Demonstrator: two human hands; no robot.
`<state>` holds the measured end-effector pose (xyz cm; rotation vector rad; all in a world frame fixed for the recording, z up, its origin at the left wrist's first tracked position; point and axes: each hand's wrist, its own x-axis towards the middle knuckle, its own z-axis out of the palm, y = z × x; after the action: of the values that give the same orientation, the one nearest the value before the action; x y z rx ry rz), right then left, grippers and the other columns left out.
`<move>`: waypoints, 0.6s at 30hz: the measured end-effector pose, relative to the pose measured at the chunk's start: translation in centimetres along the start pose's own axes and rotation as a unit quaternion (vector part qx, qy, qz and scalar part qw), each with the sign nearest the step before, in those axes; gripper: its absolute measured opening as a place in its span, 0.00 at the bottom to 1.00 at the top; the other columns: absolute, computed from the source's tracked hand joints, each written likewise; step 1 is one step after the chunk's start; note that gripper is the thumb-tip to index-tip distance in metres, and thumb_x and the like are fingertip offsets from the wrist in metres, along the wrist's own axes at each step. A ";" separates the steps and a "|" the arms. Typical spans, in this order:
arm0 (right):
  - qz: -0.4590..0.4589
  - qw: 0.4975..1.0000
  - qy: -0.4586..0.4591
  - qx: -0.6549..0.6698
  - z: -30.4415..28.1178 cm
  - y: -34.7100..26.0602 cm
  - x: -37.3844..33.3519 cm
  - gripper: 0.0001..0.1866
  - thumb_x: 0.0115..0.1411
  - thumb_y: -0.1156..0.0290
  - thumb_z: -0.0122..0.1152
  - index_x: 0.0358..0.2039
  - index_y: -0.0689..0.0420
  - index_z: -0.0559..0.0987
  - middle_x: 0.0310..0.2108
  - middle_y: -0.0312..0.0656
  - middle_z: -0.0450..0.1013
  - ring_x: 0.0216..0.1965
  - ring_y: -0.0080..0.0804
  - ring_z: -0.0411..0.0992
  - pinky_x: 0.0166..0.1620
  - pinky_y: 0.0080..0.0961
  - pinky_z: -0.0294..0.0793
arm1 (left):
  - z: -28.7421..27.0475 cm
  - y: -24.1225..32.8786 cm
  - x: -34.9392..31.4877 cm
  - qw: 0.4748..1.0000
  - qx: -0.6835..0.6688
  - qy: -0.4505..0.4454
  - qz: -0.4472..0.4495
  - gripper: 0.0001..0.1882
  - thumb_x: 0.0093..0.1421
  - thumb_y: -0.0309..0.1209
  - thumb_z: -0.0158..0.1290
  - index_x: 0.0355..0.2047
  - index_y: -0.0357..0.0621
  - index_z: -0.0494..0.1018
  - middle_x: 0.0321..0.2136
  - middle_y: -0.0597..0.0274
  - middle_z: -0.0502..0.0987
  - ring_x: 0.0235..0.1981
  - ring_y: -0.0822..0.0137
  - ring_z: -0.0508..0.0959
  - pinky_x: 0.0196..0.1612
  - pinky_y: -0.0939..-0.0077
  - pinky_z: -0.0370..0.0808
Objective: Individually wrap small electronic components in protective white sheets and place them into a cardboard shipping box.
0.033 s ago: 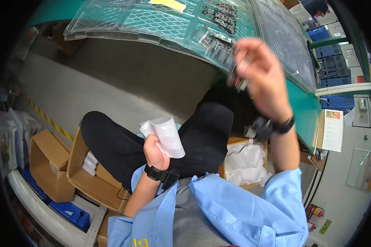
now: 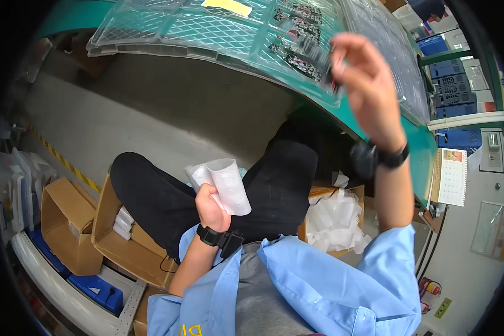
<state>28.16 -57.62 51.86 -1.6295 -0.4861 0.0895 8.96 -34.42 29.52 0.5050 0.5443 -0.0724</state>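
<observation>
White foam pouch (image 2: 231, 189) sits clamped in the left hand (image 2: 212, 211) near centre; the right hand (image 2: 371, 87), upper right, pinches a blurred dark piece (image 2: 331, 83).

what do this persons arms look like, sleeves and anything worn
The left sleeve and right sleeve are light blue, ending well short of the wrists. A black left strap and right strap each carry a dark, boxy device. No glove shows on the left grip or the blurred right grip.
</observation>
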 end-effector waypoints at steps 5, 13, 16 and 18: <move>-0.102 0.964 0.023 -0.245 -8.1 3.3 12.5 0.12 0.57 0.76 0.58 0.42 0.63 0.77 0.31 0.43 0.75 0.34 0.28 0.74 0.39 0.26 0.73 | 0.8 0.7 -0.6 0.999 -0.050 -0.009 -0.018 0.25 0.58 0.34 0.39 0.53 0.35 0.69 0.44 0.49 0.79 0.44 0.54 0.80 0.51 0.60 0.76; -0.159 0.799 0.134 -0.564 -14.8 11.2 25.9 0.10 0.47 0.76 0.60 0.31 0.62 0.82 0.30 0.54 0.79 0.36 0.48 0.78 0.41 0.39 0.76 | 0.4 0.7 -1.8 0.999 -0.025 -0.027 0.003 0.25 0.59 0.34 0.42 0.55 0.38 0.69 0.48 0.54 0.78 0.49 0.56 0.79 0.55 0.60 0.74; -0.133 0.799 0.104 -0.578 -15.4 12.7 27.0 0.10 0.47 0.74 0.59 0.30 0.61 0.84 0.30 0.55 0.79 0.35 0.49 0.79 0.41 0.40 0.76 | 1.1 0.4 -1.6 1.000 -0.022 -0.012 0.002 0.25 0.59 0.33 0.43 0.57 0.39 0.68 0.50 0.55 0.78 0.52 0.57 0.78 0.57 0.61 0.74; -0.112 0.798 0.092 -0.585 -15.7 12.8 26.9 0.10 0.47 0.73 0.59 0.29 0.60 0.85 0.30 0.56 0.79 0.35 0.50 0.79 0.41 0.40 0.76 | 1.8 0.1 -1.4 1.000 -0.021 0.000 0.001 0.26 0.59 0.33 0.44 0.58 0.39 0.68 0.52 0.55 0.77 0.53 0.57 0.78 0.57 0.61 0.73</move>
<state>61.09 -63.06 47.61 -2.7307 -0.6218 -0.6802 8.62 -35.29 31.56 0.4649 0.5434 -0.0599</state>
